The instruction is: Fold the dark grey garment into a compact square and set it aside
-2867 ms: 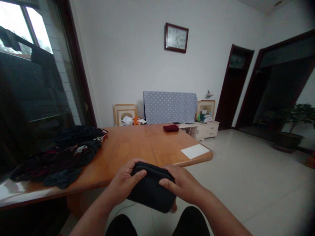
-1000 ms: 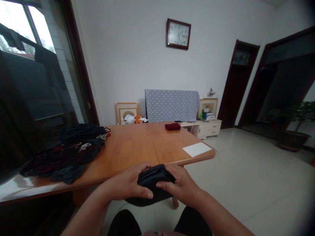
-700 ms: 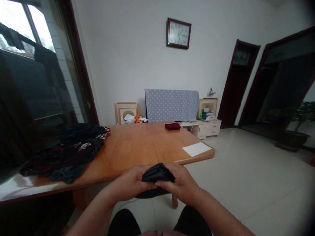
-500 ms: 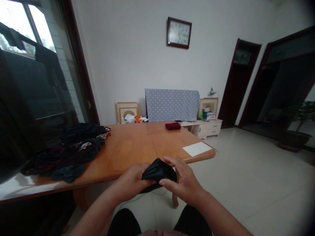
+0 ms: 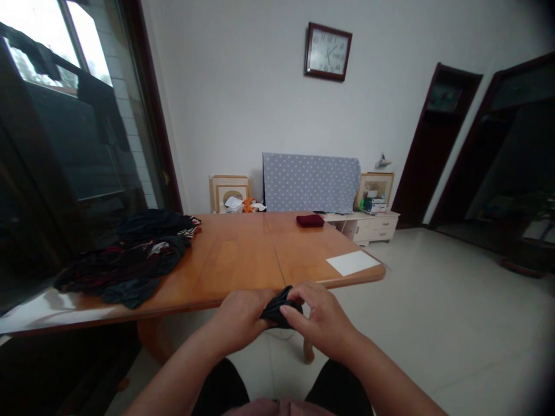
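A small bundle of black cloth (image 5: 277,312) is bunched between my two hands, just off the near edge of the wooden table (image 5: 234,254). What kind of item it is I cannot make out. My left hand (image 5: 243,318) is closed around its left side, with the fingertips hidden behind the fabric. On the right side my right hand (image 5: 318,312) grips it with thumb and fingers. A heap of dark clothes (image 5: 134,254) lies on the table's left part. Farther back sits a folded dark red cloth (image 5: 310,221).
A white sheet of paper (image 5: 353,263) lies at the table's right corner. Behind the table stands a white cabinet (image 5: 375,228), with something under a grey patterned cover (image 5: 310,182). A clock (image 5: 328,52) hangs on the wall.
The black cloth, spread wider before, is now gathered into a smaller bundle. My right hand's fingers have closed in on it. The view has shifted slightly.
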A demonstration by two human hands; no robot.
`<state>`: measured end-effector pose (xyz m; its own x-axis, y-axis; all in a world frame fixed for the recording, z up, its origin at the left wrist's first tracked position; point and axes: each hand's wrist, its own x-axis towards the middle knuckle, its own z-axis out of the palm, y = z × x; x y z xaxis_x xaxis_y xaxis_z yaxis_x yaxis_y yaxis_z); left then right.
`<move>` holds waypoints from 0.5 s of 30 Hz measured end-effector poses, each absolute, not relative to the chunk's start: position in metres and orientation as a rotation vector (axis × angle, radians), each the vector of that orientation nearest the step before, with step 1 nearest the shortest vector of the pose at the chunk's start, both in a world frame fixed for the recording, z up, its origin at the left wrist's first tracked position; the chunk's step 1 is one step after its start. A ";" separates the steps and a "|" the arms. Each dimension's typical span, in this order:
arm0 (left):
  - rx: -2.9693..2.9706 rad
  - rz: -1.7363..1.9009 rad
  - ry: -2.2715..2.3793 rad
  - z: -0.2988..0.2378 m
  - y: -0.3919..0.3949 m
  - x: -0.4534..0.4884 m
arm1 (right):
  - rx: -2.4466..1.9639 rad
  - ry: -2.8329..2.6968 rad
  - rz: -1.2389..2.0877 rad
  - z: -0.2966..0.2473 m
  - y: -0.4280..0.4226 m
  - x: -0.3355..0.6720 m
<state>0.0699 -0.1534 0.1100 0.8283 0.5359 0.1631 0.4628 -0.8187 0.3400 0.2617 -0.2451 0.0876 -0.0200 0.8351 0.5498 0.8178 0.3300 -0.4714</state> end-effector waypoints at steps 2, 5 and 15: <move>2.725 0.338 0.732 0.110 -0.155 0.069 | -1.466 -1.834 0.159 0.090 -0.244 0.264; 2.701 0.330 0.695 0.111 -0.157 0.069 | -1.431 -1.879 0.217 0.091 -0.243 0.268; 2.468 0.449 0.671 0.101 -0.144 0.065 | -1.344 -1.789 0.164 0.092 -0.242 0.274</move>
<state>0.0651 -0.1440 0.1012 0.8208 0.5450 0.1708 0.3657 -0.7313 0.5757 0.2738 -0.2423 0.0921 -0.0406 0.8325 0.5525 0.7182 0.4088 -0.5631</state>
